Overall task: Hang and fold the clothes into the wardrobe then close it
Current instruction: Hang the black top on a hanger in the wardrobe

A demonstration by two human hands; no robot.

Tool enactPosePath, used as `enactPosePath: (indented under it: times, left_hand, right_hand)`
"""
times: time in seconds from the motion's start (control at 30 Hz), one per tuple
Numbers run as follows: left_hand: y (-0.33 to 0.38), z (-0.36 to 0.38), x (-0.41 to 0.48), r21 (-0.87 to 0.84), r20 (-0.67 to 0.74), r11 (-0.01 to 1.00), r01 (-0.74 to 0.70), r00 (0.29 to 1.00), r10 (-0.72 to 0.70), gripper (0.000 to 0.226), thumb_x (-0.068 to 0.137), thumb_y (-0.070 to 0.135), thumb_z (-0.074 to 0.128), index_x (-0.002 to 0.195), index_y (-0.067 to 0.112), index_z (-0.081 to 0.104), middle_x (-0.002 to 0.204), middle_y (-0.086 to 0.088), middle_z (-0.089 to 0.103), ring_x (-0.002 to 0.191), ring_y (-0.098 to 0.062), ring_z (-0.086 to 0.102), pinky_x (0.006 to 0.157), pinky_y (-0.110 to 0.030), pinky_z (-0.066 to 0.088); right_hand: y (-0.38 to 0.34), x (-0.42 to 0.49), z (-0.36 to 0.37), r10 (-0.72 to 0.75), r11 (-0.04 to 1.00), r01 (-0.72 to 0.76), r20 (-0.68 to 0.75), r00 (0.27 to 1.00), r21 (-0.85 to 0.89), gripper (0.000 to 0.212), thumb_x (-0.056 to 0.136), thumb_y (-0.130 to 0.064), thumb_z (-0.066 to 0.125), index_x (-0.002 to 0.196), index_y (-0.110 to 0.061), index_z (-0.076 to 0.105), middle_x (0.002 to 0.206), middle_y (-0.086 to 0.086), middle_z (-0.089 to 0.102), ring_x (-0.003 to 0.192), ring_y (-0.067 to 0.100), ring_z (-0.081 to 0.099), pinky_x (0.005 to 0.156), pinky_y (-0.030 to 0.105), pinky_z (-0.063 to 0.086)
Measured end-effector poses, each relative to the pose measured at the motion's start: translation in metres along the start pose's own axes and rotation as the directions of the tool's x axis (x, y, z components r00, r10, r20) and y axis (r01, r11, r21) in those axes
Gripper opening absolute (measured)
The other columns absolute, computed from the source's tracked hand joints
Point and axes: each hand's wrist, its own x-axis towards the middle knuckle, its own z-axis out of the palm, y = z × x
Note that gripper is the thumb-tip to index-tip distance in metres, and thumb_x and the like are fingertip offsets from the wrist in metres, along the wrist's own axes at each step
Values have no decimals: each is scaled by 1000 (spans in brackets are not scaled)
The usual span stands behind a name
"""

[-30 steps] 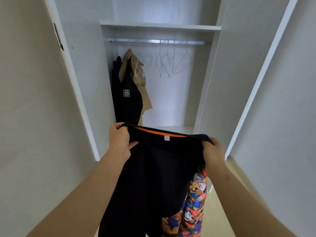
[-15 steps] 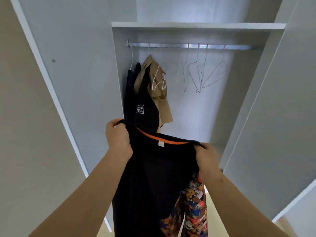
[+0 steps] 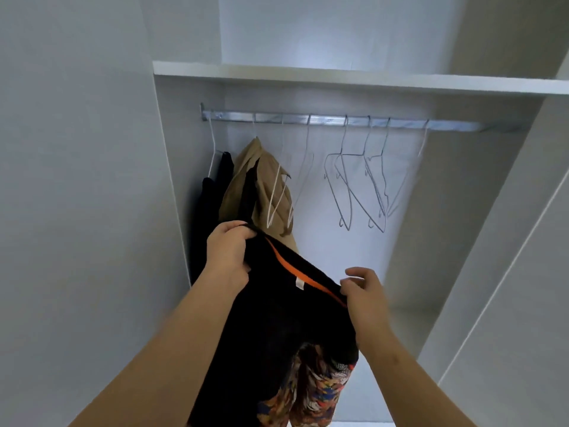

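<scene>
Top [image 3: 277, 318] blk, orange neck | before open wardrobe [image 3: 446, 211], below rail [image 3: 338, 121] | collar slants hi-L to lo-R, long axis hangs down | L grip [image 3: 229, 254] clenches collar | R grip [image 3: 363, 291] at collar's R end, hold unclear

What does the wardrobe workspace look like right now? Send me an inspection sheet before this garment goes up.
Surface: white wardrobe shelf above the rail; only its front edge and underside show.
Job's things: black garment with orange inner band held up before the wardrobe; multicoloured patterned garment shows below it; beige jacket and dark clothes hang at the left of the silver metal rail; bare wire hangers to their right.
Clutter: nothing seen.
Grippers: left hand grips the black garment's top edge; right hand at its other end, blurred, grip unclear.
Cables: nothing seen.
Surroundings: white wardrobe doors stand open.
</scene>
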Motion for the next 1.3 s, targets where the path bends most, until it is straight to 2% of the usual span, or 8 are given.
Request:
enactPosePath:
  times: [0.3,0.5,0.7,0.8,0.87,1.0,1.07,1.3]
  left_hand:
    - [10,-2,110,28,-98,996,86,992,-83,23,83,-4,53,89,16,61,103,-14,61,92,-29,61,78,-42,55]
    - [19,2,158,55,-81,997,55,995,-50,25,85,-6,51,83,18,59,95,-11,58,87,-27,59,61,-35,51]
    - [30,23,200,124,-88,991,56,995,-46,24,86,-7,52,79,16,57,90,-11,58,86,-27,59,66,-37,54]
    - [29,30,216,140,-89,986,88,993,-76,24,85,-8,51,81,15,58,91,-13,58,85,-28,58,59,-35,50]
    - [25,31,223,161,-85,981,110,992,-97,24,85,-7,50,83,14,59,91,-13,59,82,-27,58,55,-33,47]
    - [21,34,231,174,-73,973,149,988,-138,24,85,-7,50,84,15,60,92,-13,59,80,-27,59,50,-31,46]
    - [21,36,234,178,-73,971,157,987,-146,24,85,-7,49,82,14,60,89,-13,59,77,-26,59,49,-30,46]
    - [19,44,237,239,-76,953,186,982,-173,30,88,-9,45,83,16,60,98,-15,58,93,-32,58,58,-37,49]
  right_hand:
    - [-42,74,79,-172,977,183,104,980,-112,28,86,-6,42,89,-29,58,91,-14,59,70,2,51,59,13,38]
    - [-62,126,147,-231,956,263,218,948,-128,26,92,-16,41,109,-27,58,111,-10,54,93,4,51,79,17,37]
    - [-77,188,177,-46,994,66,218,975,-85,40,92,-26,46,130,-15,42,103,-2,56,100,21,56,95,42,47]
    - [-78,211,186,78,997,-76,284,956,-20,57,89,-25,53,138,-11,31,123,10,51,113,28,52,101,45,43]
    - [-78,223,192,163,979,-197,382,910,52,55,88,-17,55,137,-10,31,122,15,53,107,29,57,95,44,48]
    - [-78,233,191,243,925,-340,424,872,169,15,94,-5,41,101,-13,52,62,6,57,44,12,50,46,24,47]
    - [-76,238,186,191,968,-231,312,931,97,21,95,-8,37,87,-16,54,60,3,50,45,12,43,43,23,37]
    - [-88,247,173,18,999,-28,189,982,45,22,98,-13,38,103,-12,59,85,2,57,69,14,52,59,21,43]
